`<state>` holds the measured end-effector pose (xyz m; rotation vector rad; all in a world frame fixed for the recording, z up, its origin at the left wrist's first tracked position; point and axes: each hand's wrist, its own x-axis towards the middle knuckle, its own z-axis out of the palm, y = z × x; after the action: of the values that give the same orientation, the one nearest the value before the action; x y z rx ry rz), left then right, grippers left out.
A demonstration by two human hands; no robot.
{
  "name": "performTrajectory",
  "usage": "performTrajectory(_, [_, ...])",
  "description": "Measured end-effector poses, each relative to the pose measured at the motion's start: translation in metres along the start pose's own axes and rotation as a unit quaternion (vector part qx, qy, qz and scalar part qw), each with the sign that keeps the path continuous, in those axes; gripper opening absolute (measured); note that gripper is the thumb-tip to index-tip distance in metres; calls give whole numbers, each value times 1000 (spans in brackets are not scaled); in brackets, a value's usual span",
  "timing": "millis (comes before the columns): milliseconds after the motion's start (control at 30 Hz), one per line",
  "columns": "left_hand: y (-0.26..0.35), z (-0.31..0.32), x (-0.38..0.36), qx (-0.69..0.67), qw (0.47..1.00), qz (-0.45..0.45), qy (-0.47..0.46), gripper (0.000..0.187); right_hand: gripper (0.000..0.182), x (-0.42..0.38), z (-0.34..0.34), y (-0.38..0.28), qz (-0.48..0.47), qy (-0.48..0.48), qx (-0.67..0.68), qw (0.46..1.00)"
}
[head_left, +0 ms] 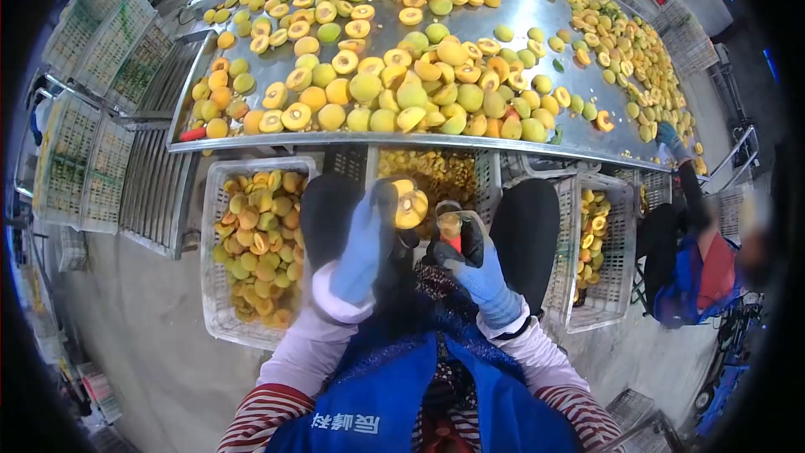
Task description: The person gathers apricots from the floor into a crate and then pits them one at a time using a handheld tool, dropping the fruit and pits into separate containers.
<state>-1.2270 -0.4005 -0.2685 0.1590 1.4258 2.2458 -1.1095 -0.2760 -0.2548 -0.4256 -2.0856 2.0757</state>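
Observation:
My left hand (359, 243), in a blue glove with a dark palm, is closed around a cut yellow peach (411, 208) between my knees. Its cut side shows in part. Close by on the right, my gloved right hand (480, 267) grips a small tool with a red-orange handle (450, 231); its working end cannot be made out clearly. Behind both hands sits a crate (488, 174) with many small yellow-brown pieces in it. Above it, halved and whole peaches (411, 94) lie heaped on the metal table (268, 74).
A white crate of peach halves (262, 243) stands left of my legs, another crate (608, 260) to the right. A co-worker's gloved hand (668, 136) reaches to the table's right edge. Stacked crates (84, 164) and a slatted metal rack (159, 189) stand at left.

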Motion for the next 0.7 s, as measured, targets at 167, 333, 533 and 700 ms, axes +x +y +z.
performTrajectory(167, [3,-20,-2,20,996,33,-82,34,49,4,14,1,-23,-26,-186,982])
performTrajectory(333, [-1,7,-8,7,993,114,8,41,53,14,18,19,87,37,210,973])
performTrajectory(533, [12,28,-7,426,871,236,-70,42,62,29,-21,52,65,62,233,968])
performTrajectory(700, [25,57,3,519,812,253,-83,34,48,30,-41,16,33,93,17,995])
